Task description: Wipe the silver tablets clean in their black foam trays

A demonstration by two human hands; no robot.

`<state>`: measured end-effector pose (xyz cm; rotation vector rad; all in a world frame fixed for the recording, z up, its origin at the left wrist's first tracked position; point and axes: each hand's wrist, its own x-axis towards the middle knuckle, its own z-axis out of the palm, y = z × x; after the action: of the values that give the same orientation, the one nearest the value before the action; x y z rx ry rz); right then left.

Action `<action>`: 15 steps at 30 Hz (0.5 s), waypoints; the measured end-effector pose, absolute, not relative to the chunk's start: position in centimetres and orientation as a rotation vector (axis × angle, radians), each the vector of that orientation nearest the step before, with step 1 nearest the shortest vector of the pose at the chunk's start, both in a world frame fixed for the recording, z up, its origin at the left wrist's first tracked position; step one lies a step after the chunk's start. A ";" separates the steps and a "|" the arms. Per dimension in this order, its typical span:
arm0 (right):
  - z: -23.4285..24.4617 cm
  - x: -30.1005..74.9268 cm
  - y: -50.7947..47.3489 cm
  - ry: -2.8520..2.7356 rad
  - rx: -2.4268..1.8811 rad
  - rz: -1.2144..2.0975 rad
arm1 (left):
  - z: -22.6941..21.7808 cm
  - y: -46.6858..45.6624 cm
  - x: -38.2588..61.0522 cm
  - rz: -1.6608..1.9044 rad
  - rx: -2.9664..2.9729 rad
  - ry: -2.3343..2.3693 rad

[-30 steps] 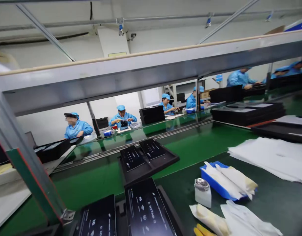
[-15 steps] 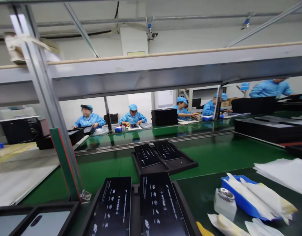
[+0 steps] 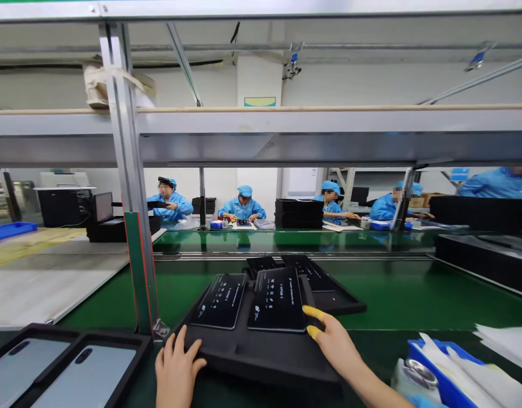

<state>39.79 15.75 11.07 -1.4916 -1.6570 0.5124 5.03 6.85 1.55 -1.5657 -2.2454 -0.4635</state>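
Observation:
A black tray (image 3: pixel 261 357) lies partly over the green belt with two dark-screened tablets in it, the left tablet (image 3: pixel 220 301) and the right tablet (image 3: pixel 278 300). My left hand (image 3: pixel 175 368) is at the tray's front left corner, fingers spread and touching its edge. On the right side, my right hand (image 3: pixel 331 337) grips the tray wall beside the right tablet. Yellow covers show on its thumb and forefinger; its other fingers are hidden. Just behind, a second black tray (image 3: pixel 346 305) with two more tablets sits on the belt, partly covered by the front one.
At lower left, another tray (image 3: pixel 139 345) holds two grey-backed tablets. A metal post (image 3: pixel 135 226) rises beside it. At right are a metal-topped bottle (image 3: pixel 417 379), a blue box (image 3: pixel 450 391) of white pieces and paper sheets (image 3: pixel 507 345). Co-workers in blue sit across the belt.
Both my hands have come into view at the tray. The front tray has moved away from me, up against the rear tray. The camera view has shifted and levelled.

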 end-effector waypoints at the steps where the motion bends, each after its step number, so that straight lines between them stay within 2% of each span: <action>1: 11.5 39.2 16.4 -1.663 -1.467 0.511 | 1.7 7.7 4.7 -0.462 -1.569 -2.263; 9: 15.3 34.9 22.1 -1.667 -1.432 0.434 | 2.4 12.6 2.7 -0.518 -1.568 -2.377; 15: 15.0 31.8 26.4 -1.717 -1.430 0.406 | 2.8 15.5 1.6 -0.556 -1.553 -2.508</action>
<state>31.82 26.42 14.95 -1.4305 -1.7174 0.4058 1.60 15.50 2.80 -1.5527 -2.5077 -0.5561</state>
